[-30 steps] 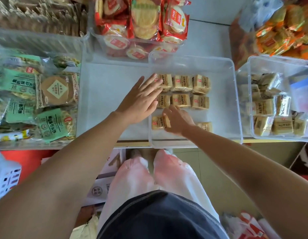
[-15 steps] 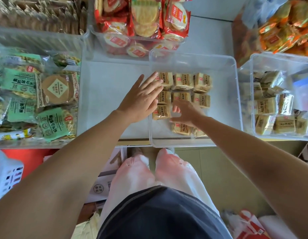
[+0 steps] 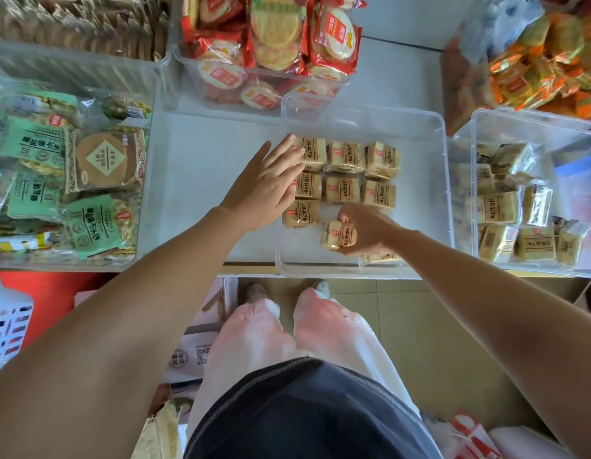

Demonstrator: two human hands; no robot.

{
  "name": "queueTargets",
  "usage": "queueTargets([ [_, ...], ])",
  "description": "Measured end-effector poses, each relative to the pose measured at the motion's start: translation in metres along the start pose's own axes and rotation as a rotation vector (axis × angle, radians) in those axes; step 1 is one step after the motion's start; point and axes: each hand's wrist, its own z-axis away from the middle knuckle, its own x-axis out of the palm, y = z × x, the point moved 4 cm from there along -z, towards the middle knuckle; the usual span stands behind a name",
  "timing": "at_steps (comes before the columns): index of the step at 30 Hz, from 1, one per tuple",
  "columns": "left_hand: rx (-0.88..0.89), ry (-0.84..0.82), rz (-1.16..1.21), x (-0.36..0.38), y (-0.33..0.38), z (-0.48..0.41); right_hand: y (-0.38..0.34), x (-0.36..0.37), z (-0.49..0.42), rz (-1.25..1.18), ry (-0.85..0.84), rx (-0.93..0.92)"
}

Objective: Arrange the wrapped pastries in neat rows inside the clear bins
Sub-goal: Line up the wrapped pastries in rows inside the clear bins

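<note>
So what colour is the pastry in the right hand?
Pale tan wrapper with a small red mark, head view.

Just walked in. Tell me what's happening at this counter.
A person is lining up wrapped pastries in the clear bin in front of them. The left hand lies flat and open against the left side of the rows. The right hand grips one wrapped pastry just below them. Two rows of three are full; the third holds one pastry. A bin of loose pastries waits at the right.
</note>
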Motion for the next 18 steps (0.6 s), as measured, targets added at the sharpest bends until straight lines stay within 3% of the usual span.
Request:
queueTargets([
  [3, 0.011, -0.031, -0.016, -0.002, 0.001, -0.001, 0.001, -0.010, 0.002, -0.139, 0.041, -0.043],
  [8, -0.012, -0.030, -0.020, -0.002, 0.001, 0.000, -0.019, -0.001, -0.006, -0.071, 0.003, -0.138],
  [13, -0.013, 0.003, 0.003, 0.000, 0.001, 0.001, -0.044, 0.015, -0.015, -0.155, 0.050, -0.212],
  [16, -0.013, 0.008, 0.014, 0.001, 0.001, 0.001, -0.035, 0.013, -0.015, -0.242, 0.133, -0.091],
  [18, -0.019, 0.011, 0.022, 0.002, 0.001, 0.001, -0.025, 0.014, -0.015, -0.259, 0.057, 0.060],
])
